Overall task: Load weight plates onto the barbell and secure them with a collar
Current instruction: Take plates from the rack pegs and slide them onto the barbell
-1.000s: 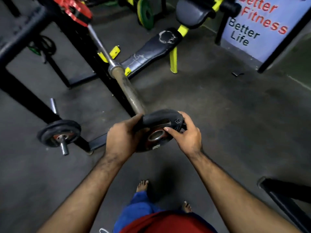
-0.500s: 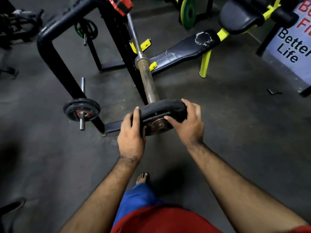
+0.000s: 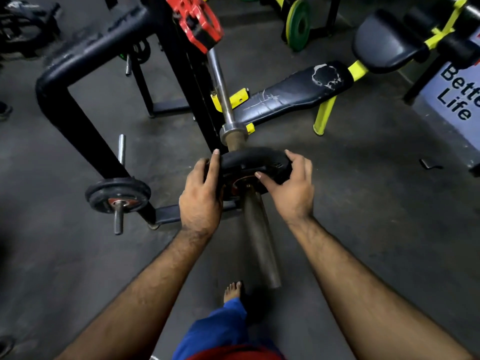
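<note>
A black weight plate (image 3: pixel 250 159) with a red centre sits threaded on the brown sleeve of the barbell (image 3: pixel 259 240), a short way from the steel shoulder ring (image 3: pixel 232 131). My left hand (image 3: pixel 201 196) grips the plate's left rim and my right hand (image 3: pixel 292 188) grips its right rim, thumb on the face. Most of the sleeve sticks out toward me, below the plate. The bar's chrome shaft (image 3: pixel 220 84) runs up to a red holder (image 3: pixel 196 19) on the rack. No collar is in view.
A black rack frame (image 3: pixel 65 100) stands at left, with a small plate (image 3: pixel 118 194) on its storage peg. A black and yellow bench (image 3: pixel 293 96) lies behind the bar. A green plate (image 3: pixel 298 24) stands at the back. My bare foot (image 3: pixel 232 291) is under the sleeve's end.
The plate went from the tip of the sleeve to well along it, toward the shoulder ring. Both hands moved forward with it, and the sleeve's end now shows below them.
</note>
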